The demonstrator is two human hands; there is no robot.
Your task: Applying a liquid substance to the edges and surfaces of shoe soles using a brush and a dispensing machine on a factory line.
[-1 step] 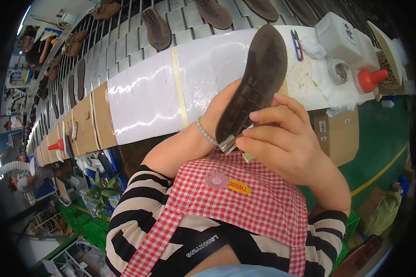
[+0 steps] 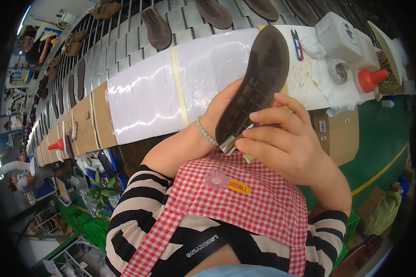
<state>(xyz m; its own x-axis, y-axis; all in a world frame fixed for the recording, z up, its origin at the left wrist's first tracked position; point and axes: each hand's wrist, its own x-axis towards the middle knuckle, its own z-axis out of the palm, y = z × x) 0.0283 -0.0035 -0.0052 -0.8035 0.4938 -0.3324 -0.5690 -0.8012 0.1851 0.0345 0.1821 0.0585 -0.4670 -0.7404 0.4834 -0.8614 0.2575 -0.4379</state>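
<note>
A dark brown shoe sole [image 2: 266, 64] is held up and tilted in front of me, its ribbed, hollowed heel part toward my body. My left hand [image 2: 217, 108], with a beaded bracelet at the wrist, is closed round the sole's left edge; most of its fingers are hidden behind it. Over the heel end, my right hand [image 2: 282, 138] has its fingers bent round a small flat pale piece [image 2: 228, 145], whose light end lies against the heel. The fingers hide most of that piece, and I cannot tell its kind.
Beyond the white-covered table [image 2: 145, 99] runs a slatted metal conveyor [image 2: 129, 51] with several soles [image 2: 156, 28] and shoes. Thread snips [image 2: 297, 45], a white plastic canister [image 2: 339, 37] and a red-nozzled bottle [image 2: 372, 80] are at right. A cardboard box [image 2: 339, 134] stands below.
The sole has tipped slightly, its toe end shifting a little to the right. Both hands keep their grip.
</note>
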